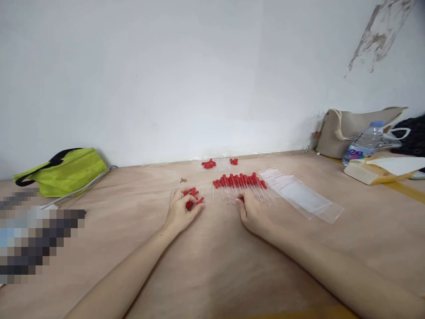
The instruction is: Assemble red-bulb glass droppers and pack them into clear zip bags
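Note:
My left hand (181,210) curves over a small pile of red rubber dropper bulbs (191,192). One red bulb (200,200) lies between its thumb and index fingertip. Just right of that hand, bare clear tubes (208,194) lie side by side. My right hand (251,213) is closed, thumb and index tip together at the lower ends of the clear tubes; what they pinch is too small to make out. Beyond it, a row of droppers with red bulbs (236,180) lies on the brown-covered table (206,266), bulbs pointing away from me.
Clear zip bags (302,195) lie fanned out right of the droppers. Farther back are bagged red bulbs (209,164) and a smaller group (234,161). A yellow-green pouch (71,173) sits left; a water bottle (363,144) and beige bag (345,130) stand right, before the wall.

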A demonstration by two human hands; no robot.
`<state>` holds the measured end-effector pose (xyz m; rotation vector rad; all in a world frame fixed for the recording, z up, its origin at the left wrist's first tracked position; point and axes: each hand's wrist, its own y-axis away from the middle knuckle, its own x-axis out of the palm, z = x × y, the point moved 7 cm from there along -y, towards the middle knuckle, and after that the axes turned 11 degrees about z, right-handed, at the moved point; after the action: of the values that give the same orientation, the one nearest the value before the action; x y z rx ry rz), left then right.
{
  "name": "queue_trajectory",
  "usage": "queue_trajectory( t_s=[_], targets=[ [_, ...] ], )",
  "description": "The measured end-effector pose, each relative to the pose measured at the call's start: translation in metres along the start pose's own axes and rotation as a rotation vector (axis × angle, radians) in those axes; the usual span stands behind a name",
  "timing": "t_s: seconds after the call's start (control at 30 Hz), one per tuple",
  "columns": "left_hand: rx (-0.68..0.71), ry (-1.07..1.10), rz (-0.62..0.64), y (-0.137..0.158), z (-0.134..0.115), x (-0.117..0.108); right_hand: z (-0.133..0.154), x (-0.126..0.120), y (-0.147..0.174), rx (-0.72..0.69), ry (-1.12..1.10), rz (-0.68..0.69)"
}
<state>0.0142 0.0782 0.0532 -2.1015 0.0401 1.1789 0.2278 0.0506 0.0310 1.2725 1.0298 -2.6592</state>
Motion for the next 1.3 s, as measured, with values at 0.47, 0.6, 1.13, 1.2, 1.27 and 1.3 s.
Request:
queue_trajectory(
  t_s=[0.47, 0.6, 1.13, 1.2, 1.27, 1.3],
  targets=[
    [-0.142, 0.958, 0.28, 0.012, -0.022, 0.052, -0.015, 0.003, 0.006, 0.016, 0.009, 0.048],
    [-0.155, 0.996, 0.307, 0.01, -0.021, 0.054, 0.001, 0.008, 0.007, -0.055, 0.08, 0.171],
    [-0.277, 1.09, 0.249, 0.009, -0.016, 0.06, 0.016, 0.011, 0.007, -0.135, 0.098, 0.205],
    [-0.277, 1.085, 0.269, 0.009, -0.015, 0.061, 0.015, 0.012, 0.007, -0.135, 0.103, 0.205],
    [-0.269, 1.04, 0.297, 0.01, -0.016, 0.062, 0.015, 0.012, 0.006, -0.135, 0.11, 0.209],
    [-0.268, 1.019, 0.312, 0.01, -0.016, 0.063, 0.015, 0.012, 0.006, -0.136, 0.114, 0.213]
  ],
)
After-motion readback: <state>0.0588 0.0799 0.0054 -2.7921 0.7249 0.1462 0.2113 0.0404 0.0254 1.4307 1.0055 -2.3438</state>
